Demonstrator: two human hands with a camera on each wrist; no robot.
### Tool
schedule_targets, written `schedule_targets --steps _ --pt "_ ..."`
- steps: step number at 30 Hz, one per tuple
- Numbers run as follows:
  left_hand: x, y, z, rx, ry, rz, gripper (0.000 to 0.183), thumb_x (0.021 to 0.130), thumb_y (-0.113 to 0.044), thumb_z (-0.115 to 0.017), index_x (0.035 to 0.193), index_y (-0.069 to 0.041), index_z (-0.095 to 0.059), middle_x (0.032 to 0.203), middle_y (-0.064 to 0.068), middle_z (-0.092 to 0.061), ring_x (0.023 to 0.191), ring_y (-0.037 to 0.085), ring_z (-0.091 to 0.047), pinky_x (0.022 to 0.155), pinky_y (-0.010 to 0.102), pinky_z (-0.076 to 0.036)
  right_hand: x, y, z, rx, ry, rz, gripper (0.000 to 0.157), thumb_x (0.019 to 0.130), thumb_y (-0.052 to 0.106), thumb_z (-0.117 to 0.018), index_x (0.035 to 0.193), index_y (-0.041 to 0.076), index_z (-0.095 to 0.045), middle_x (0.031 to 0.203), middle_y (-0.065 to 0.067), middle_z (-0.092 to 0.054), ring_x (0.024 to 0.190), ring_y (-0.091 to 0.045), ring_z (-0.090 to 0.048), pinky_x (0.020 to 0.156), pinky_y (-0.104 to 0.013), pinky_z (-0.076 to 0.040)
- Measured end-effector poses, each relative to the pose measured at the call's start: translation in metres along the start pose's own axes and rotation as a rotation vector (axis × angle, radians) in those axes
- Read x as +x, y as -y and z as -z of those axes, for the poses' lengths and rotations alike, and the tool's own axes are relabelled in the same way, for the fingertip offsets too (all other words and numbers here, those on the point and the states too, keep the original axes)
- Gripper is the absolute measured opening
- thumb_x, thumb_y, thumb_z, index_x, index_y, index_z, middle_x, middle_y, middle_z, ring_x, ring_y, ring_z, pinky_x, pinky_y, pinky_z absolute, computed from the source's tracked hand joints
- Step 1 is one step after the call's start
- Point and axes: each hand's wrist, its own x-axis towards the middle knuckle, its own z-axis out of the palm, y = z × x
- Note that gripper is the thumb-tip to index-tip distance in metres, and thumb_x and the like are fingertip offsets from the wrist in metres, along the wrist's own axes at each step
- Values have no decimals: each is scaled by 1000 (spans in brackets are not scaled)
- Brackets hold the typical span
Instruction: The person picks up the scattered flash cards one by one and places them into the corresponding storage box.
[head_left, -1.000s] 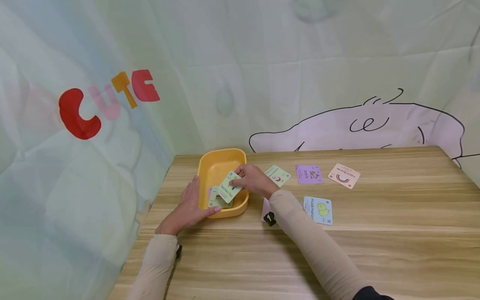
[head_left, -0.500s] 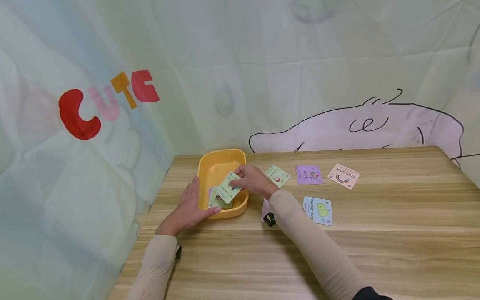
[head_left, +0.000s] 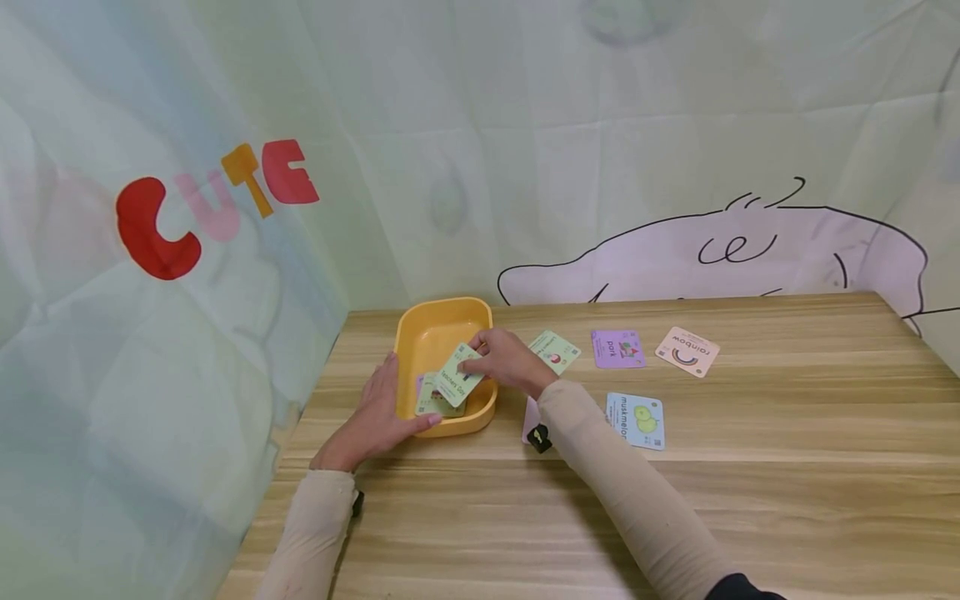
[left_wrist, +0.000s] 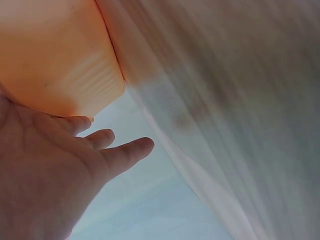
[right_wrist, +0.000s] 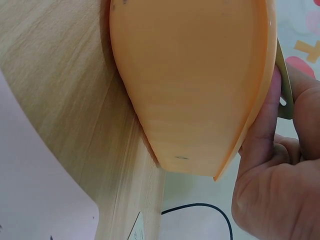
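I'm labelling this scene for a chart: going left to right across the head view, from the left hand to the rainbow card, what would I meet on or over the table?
Left hand, yellow tray, right hand, green card, purple park card, rainbow card.

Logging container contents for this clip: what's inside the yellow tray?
A green card lies in the yellow tray, a purple edge beside it. The Teachers Day card, in the right hand, overlaps the green one; anything underneath is covered.

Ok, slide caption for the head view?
Right hand pinches a card over a yellow tray; left hand touches the tray's side.
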Motion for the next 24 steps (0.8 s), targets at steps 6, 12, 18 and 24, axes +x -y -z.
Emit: schedule_targets --steps 6,12,18,24 --pt "0 0 1 1 7 6 130 81 -63 -75 162 -4 8 169 21 4 155 42 3 122 63 -7 1 -1 -1 -3 -2 2 23 90 24 -79 105 10 -69 99 -2 -71 87 -16 -65 72 -25 -53" --pt "1 0 0 -1 1 -3 128 81 -63 -76 162 -5 6 169 21 2 155 42 2 121 64 -6 1 -1 0 9 -4 3 23 90 23 -78 105 9 -69 98 -3 -71 86 -16 -65 72 -26 -53" --pt "1 0 0 3 -12 -24 128 81 -61 -77 162 -6 5 168 23 -1 154 43 -1 121 64 -6 2 -2 0 15 4 -8 25 90 25 -79 107 10 -69 100 -2 -70 87 -16 -65 74 -27 -54" --pt "2 1 -1 6 -15 -35 128 81 -61 -77 162 -6 5 168 23 -1 154 43 -1 121 64 -5 2 -2 0 16 7 -11 24 90 25 -79 107 11 -69 100 -2 -70 87 -16 -65 74 -27 -54"
